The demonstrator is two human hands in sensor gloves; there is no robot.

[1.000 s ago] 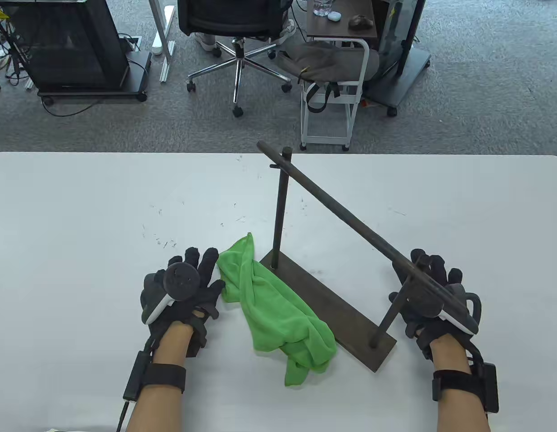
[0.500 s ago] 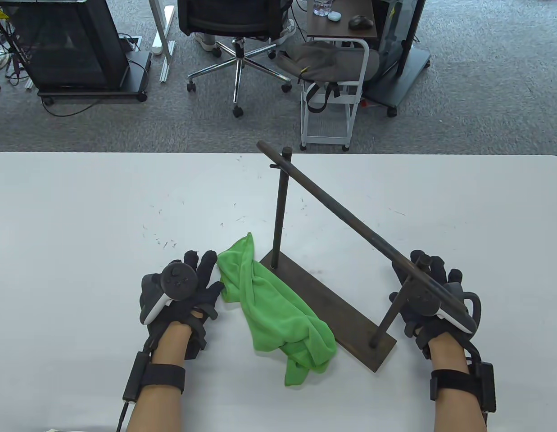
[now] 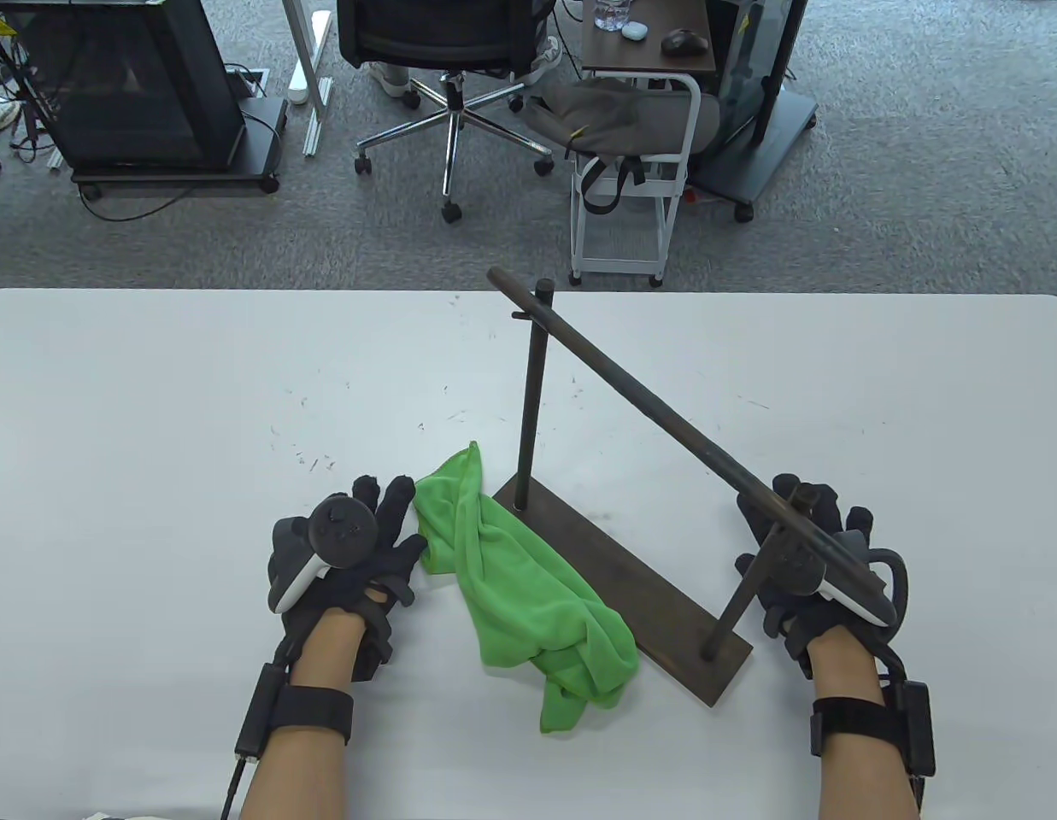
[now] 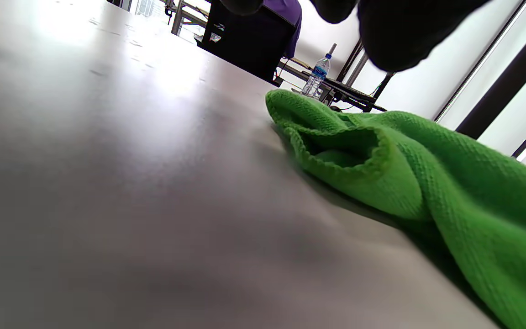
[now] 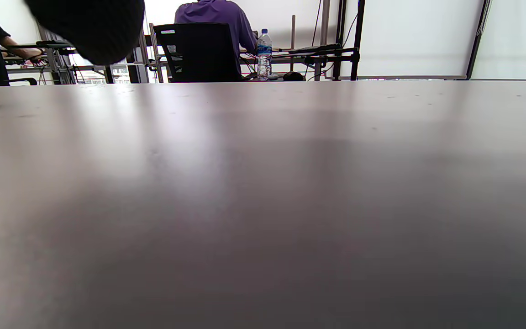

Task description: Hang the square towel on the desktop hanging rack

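A crumpled green square towel (image 3: 528, 589) lies on the white table just left of the rack's base; it fills the right side of the left wrist view (image 4: 418, 183). The dark metal hanging rack (image 3: 613, 581) has a flat base plate, two upright posts and a long crossbar (image 3: 648, 410) running from far left to near right. My left hand (image 3: 366, 530) rests flat on the table with fingers spread, its fingertips beside the towel's near-left edge, holding nothing. My right hand (image 3: 801, 530) lies open on the table behind the rack's right post and bar end, holding nothing.
The white table (image 3: 152, 410) stretches wide to the left and behind the rack. Beyond its far edge stand an office chair (image 3: 447, 51), a white cart (image 3: 635, 171) and a dark cabinet (image 3: 135, 85) on the carpet.
Both hands have shifted only slightly; the right hand has drifted a little left. The towel and rack have not moved.
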